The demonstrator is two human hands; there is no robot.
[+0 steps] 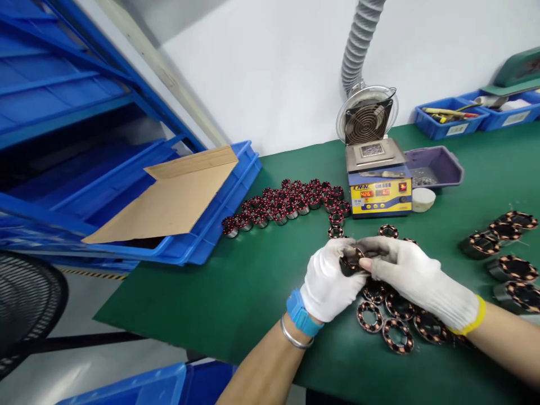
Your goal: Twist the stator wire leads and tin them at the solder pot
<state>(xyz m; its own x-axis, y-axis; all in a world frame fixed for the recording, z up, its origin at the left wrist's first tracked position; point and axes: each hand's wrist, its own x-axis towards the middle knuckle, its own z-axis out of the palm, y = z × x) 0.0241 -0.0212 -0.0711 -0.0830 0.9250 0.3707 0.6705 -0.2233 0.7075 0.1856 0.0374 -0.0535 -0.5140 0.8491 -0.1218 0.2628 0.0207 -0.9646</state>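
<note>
My left hand point(333, 281), in a white glove with a blue wristband, is closed on a ring-shaped motor stator point(351, 260) with copper windings. My right hand point(400, 267), gloved with a yellow cuff and one bare fingertip showing, pinches the same stator from the right. Below and beside my hands, several copper-wound stators point(397, 336) lie on the green table point(253, 298). Farther back is a cluster of stators with red tops point(291, 202).
A yellow and blue soldering pot unit point(379, 197) stands behind my hands, with a fan point(368, 124) and a purple tray point(453, 169) by it. Cardboard point(185, 197) lies on blue crates point(248, 169) at left. More stators point(512, 267) are at right.
</note>
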